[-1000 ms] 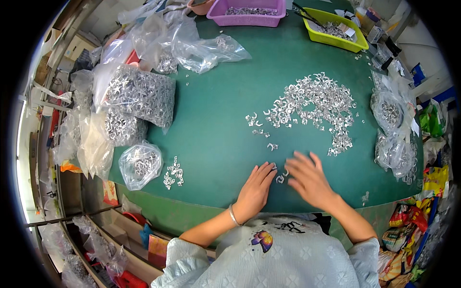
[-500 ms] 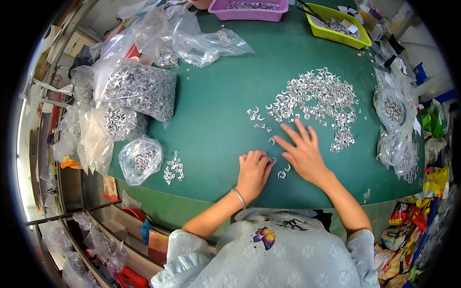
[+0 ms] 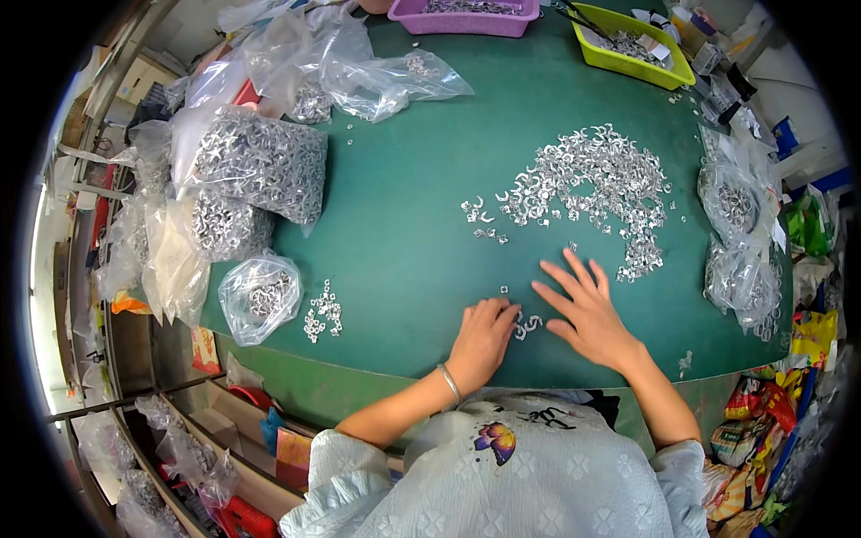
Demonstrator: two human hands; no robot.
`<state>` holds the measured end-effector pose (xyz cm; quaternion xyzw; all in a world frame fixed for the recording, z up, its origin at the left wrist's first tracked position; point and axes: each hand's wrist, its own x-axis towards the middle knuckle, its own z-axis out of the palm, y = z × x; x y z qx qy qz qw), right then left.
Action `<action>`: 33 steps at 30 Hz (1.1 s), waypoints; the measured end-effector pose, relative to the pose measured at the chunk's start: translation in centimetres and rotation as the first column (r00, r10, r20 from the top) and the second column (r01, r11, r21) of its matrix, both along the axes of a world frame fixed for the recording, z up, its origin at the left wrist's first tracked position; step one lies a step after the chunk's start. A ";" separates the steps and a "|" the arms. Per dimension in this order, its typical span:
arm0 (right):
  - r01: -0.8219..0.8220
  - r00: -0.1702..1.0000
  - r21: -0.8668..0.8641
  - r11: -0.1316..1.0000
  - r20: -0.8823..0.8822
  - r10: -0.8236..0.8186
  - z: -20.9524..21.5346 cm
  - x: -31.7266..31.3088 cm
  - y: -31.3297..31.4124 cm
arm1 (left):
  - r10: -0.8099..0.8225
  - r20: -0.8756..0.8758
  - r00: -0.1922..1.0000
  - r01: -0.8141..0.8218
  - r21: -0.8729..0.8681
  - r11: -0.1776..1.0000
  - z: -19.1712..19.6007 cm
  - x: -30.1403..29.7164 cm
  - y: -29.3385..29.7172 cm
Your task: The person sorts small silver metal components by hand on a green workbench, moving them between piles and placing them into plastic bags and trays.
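My left hand (image 3: pixel 484 339) rests on the green table (image 3: pixel 404 224) with its fingers curled together. Whatever it may hold is hidden under the fingertips. Beside its thumb lie a few silvery crescent-shaped metal pieces (image 3: pixel 529 326). My right hand (image 3: pixel 587 318) hovers over or lightly touches the table to their right, fingers spread, nothing held. One tiny metal piece (image 3: pixel 504 290) lies just beyond my left fingers, and another small piece (image 3: pixel 572 247) sits past my right fingertips. Farther off spreads a large heap of mixed small metal pieces (image 3: pixel 603 175).
At left stand clear bags of metal pieces (image 3: pixel 260 166), an opened plastic bag (image 3: pixel 260 300) and a small pile of tiny pieces (image 3: pixel 325 309). A purple tray (image 3: pixel 462 24) and a yellow-green tray (image 3: pixel 632 65) are at the back. More bags (image 3: pixel 737 206) line the right edge.
Both hands have shifted toward me and to the right. The crescent pieces beside my left thumb sit closer together, and a tiny piece now shows beyond my left fingers.
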<state>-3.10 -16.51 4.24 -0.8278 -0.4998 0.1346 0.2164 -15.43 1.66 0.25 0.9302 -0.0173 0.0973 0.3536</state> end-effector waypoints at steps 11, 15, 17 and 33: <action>-0.035 0.983 0.112 0.993 0.184 0.014 -3.4 3.5 6.1 | -0.006 0.089 0.996 -0.008 0.162 0.987 -0.5 3.0 2.0; 0.042 0.964 0.012 0.999 0.261 -0.044 -2.5 3.2 4.0 | 0.068 0.099 0.993 -0.080 0.129 0.988 -1.1 2.8 5.0; 0.068 0.969 0.094 0.993 0.232 -0.088 -3.2 3.5 4.0 | 0.117 0.135 0.984 -0.136 0.139 0.981 -1.4 4.2 6.2; 0.027 0.943 0.117 0.993 0.328 -0.064 -3.5 5.3 9.8 | 0.142 0.141 0.980 -0.168 0.199 0.966 -1.0 8.8 7.8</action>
